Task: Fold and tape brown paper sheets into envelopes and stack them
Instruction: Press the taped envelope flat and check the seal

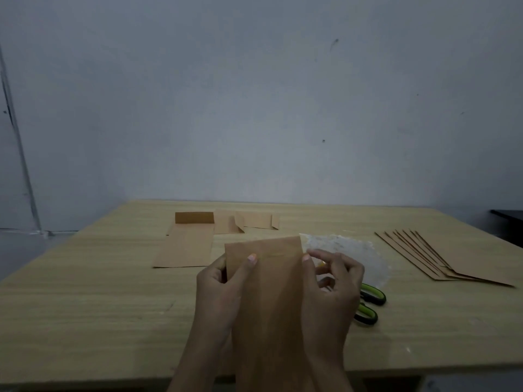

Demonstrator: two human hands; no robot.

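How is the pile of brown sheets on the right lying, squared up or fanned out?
Fanned out: the brown sheets overlap on the table, with several staggered long edges showing on their left side.

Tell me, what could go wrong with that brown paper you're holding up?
1. The left hand and right hand hold the brown paper up off the table, with nothing flat behind it, so a fold might go crooked.
2. The scissors lie just behind the right hand. Lowering that hand without looking could bump them or push them along the table.
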